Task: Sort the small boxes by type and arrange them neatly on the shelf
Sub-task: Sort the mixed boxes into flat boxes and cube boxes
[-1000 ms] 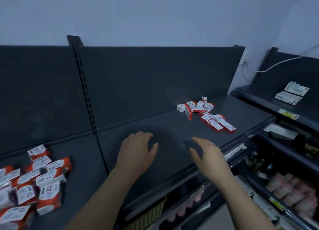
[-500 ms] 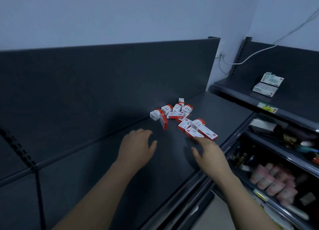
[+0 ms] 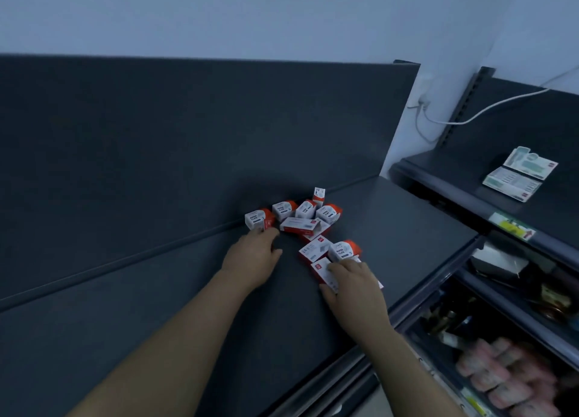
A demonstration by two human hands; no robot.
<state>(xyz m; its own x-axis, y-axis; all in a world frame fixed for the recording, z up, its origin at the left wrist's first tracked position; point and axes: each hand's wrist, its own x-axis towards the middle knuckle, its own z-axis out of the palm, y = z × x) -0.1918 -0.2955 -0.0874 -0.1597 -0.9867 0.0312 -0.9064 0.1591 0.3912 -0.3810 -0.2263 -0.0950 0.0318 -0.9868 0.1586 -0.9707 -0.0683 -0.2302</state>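
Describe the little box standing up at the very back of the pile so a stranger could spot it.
Look at the dark grey metal shelf and the pile of small white-and-red cardboard boxes near its back panel. At the pile's far end, nearest the panel, is one narrow white box with a red base. It alone stands upright on end, behind the rest.

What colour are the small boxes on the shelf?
The small boxes are white with red sides, clearest in the head view.

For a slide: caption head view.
Right hand grips flat red-and-white cardboard box; left hand beside box heap on dark shelf.
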